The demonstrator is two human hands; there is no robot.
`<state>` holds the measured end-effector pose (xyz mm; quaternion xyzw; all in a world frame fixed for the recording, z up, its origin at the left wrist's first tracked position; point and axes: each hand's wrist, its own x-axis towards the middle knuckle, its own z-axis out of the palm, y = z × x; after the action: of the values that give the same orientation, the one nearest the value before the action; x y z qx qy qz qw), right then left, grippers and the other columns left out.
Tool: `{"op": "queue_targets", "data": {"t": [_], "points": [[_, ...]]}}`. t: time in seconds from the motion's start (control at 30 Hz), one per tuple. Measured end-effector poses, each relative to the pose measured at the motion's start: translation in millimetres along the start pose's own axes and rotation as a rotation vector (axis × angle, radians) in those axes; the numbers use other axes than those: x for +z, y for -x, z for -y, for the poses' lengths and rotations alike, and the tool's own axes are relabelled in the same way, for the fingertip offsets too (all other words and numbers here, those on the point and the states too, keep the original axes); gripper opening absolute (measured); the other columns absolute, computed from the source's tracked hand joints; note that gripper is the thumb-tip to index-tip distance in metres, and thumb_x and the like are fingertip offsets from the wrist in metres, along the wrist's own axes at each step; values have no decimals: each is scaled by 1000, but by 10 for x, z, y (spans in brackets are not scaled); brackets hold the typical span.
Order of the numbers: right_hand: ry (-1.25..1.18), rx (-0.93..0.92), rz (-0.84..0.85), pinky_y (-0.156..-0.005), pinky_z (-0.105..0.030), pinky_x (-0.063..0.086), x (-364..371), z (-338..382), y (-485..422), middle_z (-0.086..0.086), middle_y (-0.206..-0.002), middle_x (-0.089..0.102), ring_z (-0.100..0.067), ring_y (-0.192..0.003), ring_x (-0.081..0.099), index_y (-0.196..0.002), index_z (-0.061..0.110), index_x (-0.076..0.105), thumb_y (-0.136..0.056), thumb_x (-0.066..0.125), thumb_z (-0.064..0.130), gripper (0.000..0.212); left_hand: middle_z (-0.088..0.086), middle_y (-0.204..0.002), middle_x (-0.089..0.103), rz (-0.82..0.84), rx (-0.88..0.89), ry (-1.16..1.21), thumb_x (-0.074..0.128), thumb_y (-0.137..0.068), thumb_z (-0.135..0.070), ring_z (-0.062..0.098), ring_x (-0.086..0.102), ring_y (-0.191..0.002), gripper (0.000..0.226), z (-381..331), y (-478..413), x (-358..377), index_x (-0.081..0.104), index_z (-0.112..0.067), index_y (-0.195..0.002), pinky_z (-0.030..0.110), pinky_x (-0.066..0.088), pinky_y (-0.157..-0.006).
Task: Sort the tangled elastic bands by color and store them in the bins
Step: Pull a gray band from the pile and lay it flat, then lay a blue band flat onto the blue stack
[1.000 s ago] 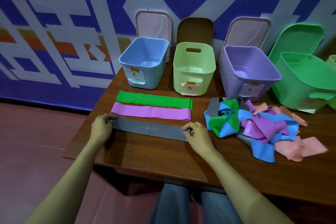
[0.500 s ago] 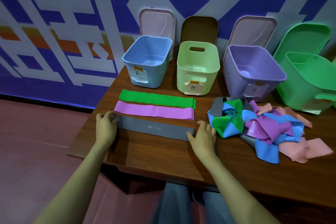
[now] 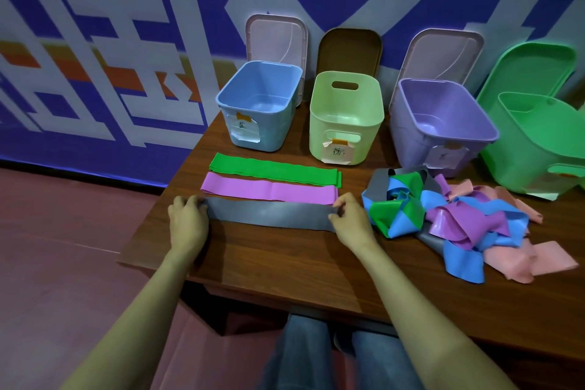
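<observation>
Grey, flat elastic band (image 3: 269,213) lay stretched along the brown wooden desk (image 3: 285,256), nearest of three sorted strips. The left hand (image 3: 187,219) and right hand (image 3: 349,215) pinched its two ends between their fingers, likely to smooth it flat. The tangled multicoloured pile (image 3: 459,218) waited just right; the open plastic bins (image 3: 345,117) stood empty behind.

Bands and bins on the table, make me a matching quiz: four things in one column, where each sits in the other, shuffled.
Things:
1. grey band
2. green band
3. blue bin
4. tangled pile

Places:
A. leftmost of the bins
B. between both hands
C. right of the flat bands
D. farthest flat band, nearest the bins

Pairs: 1-B, 2-D, 3-A, 4-C
</observation>
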<state>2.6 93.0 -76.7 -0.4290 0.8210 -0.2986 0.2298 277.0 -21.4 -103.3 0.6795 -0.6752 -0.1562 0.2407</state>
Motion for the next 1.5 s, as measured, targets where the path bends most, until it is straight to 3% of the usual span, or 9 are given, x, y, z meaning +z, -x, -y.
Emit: {"op": "queue_targets", "data": {"t": [0.1, 0.23, 0.4, 0.5, 0.8, 1.03, 1.2, 1.37, 1.5], "points": [[43, 16, 14, -66, -27, 40, 21, -23, -19, -6, -100, 54, -18, -84, 53, -106, 11, 50, -86, 61, 9, 23, 24, -121, 46, 49, 7, -84, 44, -97, -18, 43, 40, -110, 33, -28, -12, -19, 56, 1, -121, 49, 36, -95], [242, -77, -38, -80, -32, 45, 58, -25, 38, -6, -119, 44, -24, -111, 47, -119, 18, 47, -88, 58, 14, 33, 21, -122, 45, 54, 30, -265, 53, -93, -29, 40, 38, -114, 39, -106, 69, -20, 56, -1, -120, 51, 36, -92], [364, -160, -25, -91, -32, 43, 112, -69, 103, -5, -121, 43, -24, -115, 43, -119, 19, 52, -95, 47, 19, 25, 27, -104, 52, -35, 96, -350, 59, -88, -11, 43, 45, -100, 22, -186, 176, 105, 63, 3, -104, 51, 35, -81], [374, -183, -21, -93, -32, 43, 88, -50, 111, -4, -121, 43, -22, -114, 41, -119, 19, 52, -95, 47, 21, 24, 23, -95, 59, -92, 237, -279, 63, -81, -2, 41, 55, -89, 23, -329, 271, 190, 64, 0, -104, 47, 41, -74], [247, -374, -106, -93, -32, 40, -450, -113, 221, -5, -117, 50, -23, -111, 47, -111, 13, 59, -91, 53, 18, 21, 9, -86, 62, 45, 706, -86, 40, -88, -30, 30, 59, -77, 33, -1351, 876, 693, 65, -9, -89, 37, 45, -63], [337, -248, -396, -94, -40, 38, -1418, -797, 133, -16, -115, 54, -36, -111, 46, -112, 7, 62, -82, 62, 11, 30, 15, -97, 59, 151, 853, 94, 45, -78, -23, 37, 58, -82, 30, -2517, 1089, 931, 65, -8, -96, 41, 51, -68], [538, 49, -193, -106, -35, 25, -1784, -1357, 93, -14, -139, 39, -33, -130, 32, -138, 16, 39, -86, 59, 28, 56, 17, -122, 52, 364, 935, 97, 51, -80, -30, 37, 52, -110, 48, -2995, 1291, 1196, 55, -10, -123, 42, 45, -90], [449, 33, -183, -89, -34, 41, -1837, -1519, 135, -14, -117, 58, -31, -112, 50, -116, 11, 57, -92, 51, 22, 27, 6, -145, 37, 613, 985, -345, 45, -91, -52, 26, 30, -134, 65, -3056, 1321, 1429, 25, -25, -147, 44, 20, -110], [346, -39, -348, -88, -39, 42, -1937, -1417, 99, -10, -113, 59, -30, -106, 51, -113, 11, 59, -95, 46, 18, 24, 2, -145, 39, 684, 897, -347, 39, -89, -63, 22, 28, -137, 65, -3092, 1249, 1408, 38, -22, -140, 53, 7, -113]]}}
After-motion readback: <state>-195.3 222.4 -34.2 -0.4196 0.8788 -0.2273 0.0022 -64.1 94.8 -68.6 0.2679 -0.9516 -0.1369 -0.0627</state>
